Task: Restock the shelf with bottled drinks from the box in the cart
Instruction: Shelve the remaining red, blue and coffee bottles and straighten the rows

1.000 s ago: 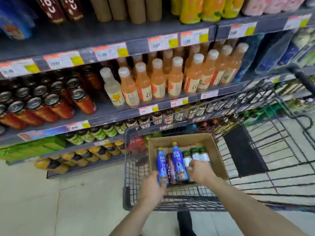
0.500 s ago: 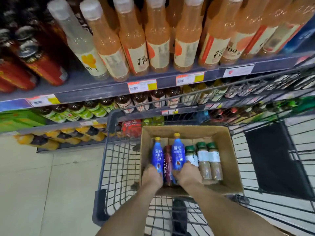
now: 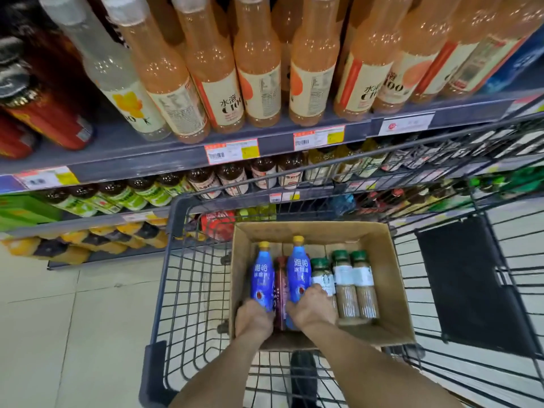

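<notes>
Two-handed down in box (image 3: 391,260), inside cart (image 3: 176,214): gripping left blue bottle (image 3: 262,282) near its base with left hand (image 3: 253,319), gripping right blue bottle (image 3: 298,275) the same way with right hand (image 3: 313,309), curling fingers round each. Standing at box's left side, with red bottle (image 3: 279,278) squeezed between and green-capped bottles (image 3: 343,278) just to the right. Parked close against shelf (image 3: 147,160) loaded with peach drinks (image 3: 259,69), price tags (image 3: 232,150) along its edge.
</notes>
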`<act>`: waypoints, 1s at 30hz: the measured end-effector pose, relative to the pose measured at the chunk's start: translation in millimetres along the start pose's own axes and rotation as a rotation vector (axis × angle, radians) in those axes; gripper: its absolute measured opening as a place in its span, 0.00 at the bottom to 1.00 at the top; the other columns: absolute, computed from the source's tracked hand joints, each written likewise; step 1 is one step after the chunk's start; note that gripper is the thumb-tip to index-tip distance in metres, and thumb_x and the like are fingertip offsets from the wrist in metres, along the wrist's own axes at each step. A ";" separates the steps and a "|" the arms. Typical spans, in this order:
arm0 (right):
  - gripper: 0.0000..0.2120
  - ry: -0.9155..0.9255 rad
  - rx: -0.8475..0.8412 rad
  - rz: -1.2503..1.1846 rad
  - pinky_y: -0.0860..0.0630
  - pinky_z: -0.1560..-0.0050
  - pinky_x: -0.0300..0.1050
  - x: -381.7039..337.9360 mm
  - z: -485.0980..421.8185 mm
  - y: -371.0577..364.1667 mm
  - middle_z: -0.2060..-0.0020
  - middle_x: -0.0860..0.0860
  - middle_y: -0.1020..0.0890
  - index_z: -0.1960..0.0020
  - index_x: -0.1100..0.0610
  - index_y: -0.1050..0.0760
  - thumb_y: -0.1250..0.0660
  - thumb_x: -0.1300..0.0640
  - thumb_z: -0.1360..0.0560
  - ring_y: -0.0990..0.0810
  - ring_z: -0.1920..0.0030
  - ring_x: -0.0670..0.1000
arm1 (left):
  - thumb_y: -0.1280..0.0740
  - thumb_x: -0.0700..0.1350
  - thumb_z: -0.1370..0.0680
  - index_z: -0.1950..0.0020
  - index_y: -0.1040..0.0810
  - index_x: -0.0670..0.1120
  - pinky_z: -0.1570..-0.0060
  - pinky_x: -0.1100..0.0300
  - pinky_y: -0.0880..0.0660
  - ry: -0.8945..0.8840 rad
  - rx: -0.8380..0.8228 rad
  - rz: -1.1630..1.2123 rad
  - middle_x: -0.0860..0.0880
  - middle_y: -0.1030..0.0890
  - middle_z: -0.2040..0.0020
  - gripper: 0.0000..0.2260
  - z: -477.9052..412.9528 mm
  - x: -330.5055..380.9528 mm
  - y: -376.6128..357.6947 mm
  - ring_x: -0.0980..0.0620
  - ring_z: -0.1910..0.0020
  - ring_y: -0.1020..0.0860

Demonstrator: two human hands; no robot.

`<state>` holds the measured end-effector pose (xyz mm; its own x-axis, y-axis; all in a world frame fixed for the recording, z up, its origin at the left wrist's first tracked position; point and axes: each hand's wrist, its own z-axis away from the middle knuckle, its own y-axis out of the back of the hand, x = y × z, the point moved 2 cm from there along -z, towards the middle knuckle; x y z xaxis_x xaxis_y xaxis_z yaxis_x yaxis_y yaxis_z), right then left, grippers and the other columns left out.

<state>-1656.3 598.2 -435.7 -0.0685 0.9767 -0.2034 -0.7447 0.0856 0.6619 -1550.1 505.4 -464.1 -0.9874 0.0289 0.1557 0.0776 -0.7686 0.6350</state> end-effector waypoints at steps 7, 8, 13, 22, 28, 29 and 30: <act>0.26 0.025 -0.002 -0.123 0.24 0.51 0.46 13.5 65.3 26.5 0.48 0.53 0.19 0.42 0.57 0.32 0.30 0.41 0.29 0.19 0.48 0.55 | 0.26 0.56 0.29 0.41 0.23 0.45 0.52 0.58 0.24 -0.161 -0.002 0.029 0.46 0.17 0.46 0.22 61.1 -11.0 39.9 0.45 0.46 0.18; 0.25 0.039 0.019 -0.137 0.24 0.53 0.45 13.0 79.2 34.4 0.51 0.52 0.20 0.43 0.57 0.32 0.30 0.41 0.29 0.19 0.51 0.54 | 0.26 0.56 0.28 0.42 0.23 0.45 0.54 0.59 0.25 -0.195 0.004 0.042 0.46 0.17 0.47 0.21 73.3 -14.3 49.5 0.45 0.48 0.18; 0.23 0.098 0.154 -0.281 0.23 0.56 0.47 0.7 155.2 72.3 0.55 0.51 0.19 0.50 0.56 0.31 0.29 0.43 0.36 0.19 0.54 0.56 | 0.26 0.53 0.29 0.44 0.20 0.46 0.54 0.57 0.22 -0.339 -0.004 0.170 0.49 0.15 0.52 0.17 133.2 -41.9 101.4 0.48 0.54 0.17; 0.19 0.247 0.442 -0.490 0.27 0.62 0.48 -36.3 295.3 107.7 0.64 0.46 0.21 0.59 0.50 0.34 0.29 0.41 0.38 0.19 0.59 0.56 | 0.25 0.52 0.27 0.43 0.24 0.47 0.57 0.59 0.31 -0.569 0.165 0.284 0.49 0.18 0.48 0.17 225.9 -85.6 207.3 0.46 0.47 0.19; 0.16 0.435 0.480 -0.414 0.30 0.68 0.43 -59.6 345.5 124.5 0.63 0.44 0.22 0.56 0.48 0.32 0.30 0.43 0.35 0.24 0.66 0.44 | 0.23 0.51 0.29 0.41 0.25 0.50 0.50 0.57 0.25 -0.627 0.276 0.444 0.51 0.17 0.47 0.20 257.7 -106.3 254.0 0.48 0.47 0.19; 0.16 0.454 0.485 -0.403 0.29 0.67 0.44 -64.4 350.4 126.7 0.62 0.44 0.21 0.56 0.47 0.32 0.30 0.42 0.36 0.22 0.65 0.46 | 0.23 0.50 0.28 0.41 0.26 0.51 0.50 0.57 0.24 -0.628 0.285 0.480 0.52 0.17 0.48 0.20 263.2 -110.1 260.2 0.49 0.48 0.19; 0.17 0.470 0.492 -0.397 0.28 0.66 0.45 -70.0 355.0 129.0 0.61 0.44 0.21 0.56 0.47 0.33 0.30 0.41 0.36 0.22 0.64 0.47 | 0.24 0.50 0.28 0.42 0.27 0.52 0.50 0.57 0.23 -0.630 0.300 0.506 0.53 0.17 0.48 0.19 269.6 -112.7 267.2 0.51 0.48 0.19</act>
<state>-1511.8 610.7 -80.0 -0.2141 0.6783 -0.7029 -0.4007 0.5953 0.6965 -1380.8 469.0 -108.0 -0.5708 0.1459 0.8080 0.6084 -0.5858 0.5355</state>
